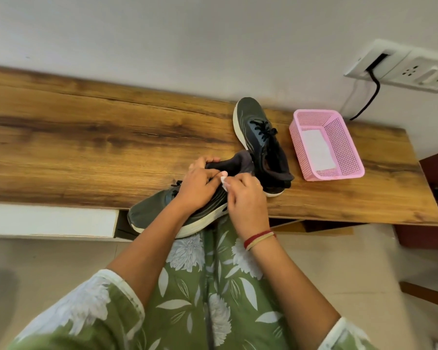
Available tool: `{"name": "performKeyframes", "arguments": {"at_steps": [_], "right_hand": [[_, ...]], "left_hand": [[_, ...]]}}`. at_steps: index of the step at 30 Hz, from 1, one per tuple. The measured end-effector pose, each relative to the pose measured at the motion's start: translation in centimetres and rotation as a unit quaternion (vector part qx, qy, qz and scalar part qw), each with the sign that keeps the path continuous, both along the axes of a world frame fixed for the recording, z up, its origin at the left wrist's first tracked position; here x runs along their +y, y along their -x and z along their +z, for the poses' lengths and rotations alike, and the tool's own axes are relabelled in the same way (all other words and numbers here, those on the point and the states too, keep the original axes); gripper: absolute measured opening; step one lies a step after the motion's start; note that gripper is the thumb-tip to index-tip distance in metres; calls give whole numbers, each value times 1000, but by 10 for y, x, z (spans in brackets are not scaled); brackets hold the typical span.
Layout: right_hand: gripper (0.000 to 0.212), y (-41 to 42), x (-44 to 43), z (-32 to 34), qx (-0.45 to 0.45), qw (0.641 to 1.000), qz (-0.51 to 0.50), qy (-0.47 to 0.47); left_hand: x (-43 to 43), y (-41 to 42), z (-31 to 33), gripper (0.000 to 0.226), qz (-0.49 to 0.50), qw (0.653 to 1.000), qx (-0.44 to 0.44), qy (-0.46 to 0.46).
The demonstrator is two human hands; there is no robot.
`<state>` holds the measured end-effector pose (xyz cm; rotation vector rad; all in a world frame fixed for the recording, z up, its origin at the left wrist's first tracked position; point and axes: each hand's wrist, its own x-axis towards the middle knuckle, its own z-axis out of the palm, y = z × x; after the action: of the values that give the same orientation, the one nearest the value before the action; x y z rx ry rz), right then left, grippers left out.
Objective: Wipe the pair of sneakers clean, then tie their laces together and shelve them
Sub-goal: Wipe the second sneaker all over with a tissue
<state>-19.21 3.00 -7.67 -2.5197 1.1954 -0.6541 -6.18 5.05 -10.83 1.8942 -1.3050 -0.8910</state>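
Observation:
Two dark grey sneakers with white soles are in view. One sneaker (152, 213) lies at the wooden table's (86, 147) front edge, toe pointing left and hanging past the edge. My left hand (200, 185) grips its collar near the heel. My right hand (245, 195) pinches a small white wipe (223, 181) against the same shoe's side by the heel. The other sneaker (258, 137) stands on the table behind, toe toward the wall, its black laces tied.
A pink plastic basket (344, 145) holding a white sheet stands right of the sneakers. A wall socket panel (410, 69) with a black cable hangs above it. A white drawer front (51, 221) sits under the table at left.

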Motion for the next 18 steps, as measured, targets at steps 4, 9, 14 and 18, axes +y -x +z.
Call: {"name": "performKeyframes", "arguments": {"at_steps": [4, 9, 14, 18], "right_hand": [[32, 5, -17, 2, -14, 995, -99, -6], [35, 3, -11, -3, 25, 999, -23, 12], [26, -2, -4, -5, 41, 999, -1, 28], [31, 4, -19, -5, 30, 997, -72, 28]], "left_hand": [[0, -1, -2, 31, 13, 1000, 12, -6], [-3, -1, -5, 32, 13, 1000, 11, -9], [-4, -2, -7, 33, 17, 1000, 12, -7], [-5, -2, -9, 33, 28, 999, 33, -8]]}}
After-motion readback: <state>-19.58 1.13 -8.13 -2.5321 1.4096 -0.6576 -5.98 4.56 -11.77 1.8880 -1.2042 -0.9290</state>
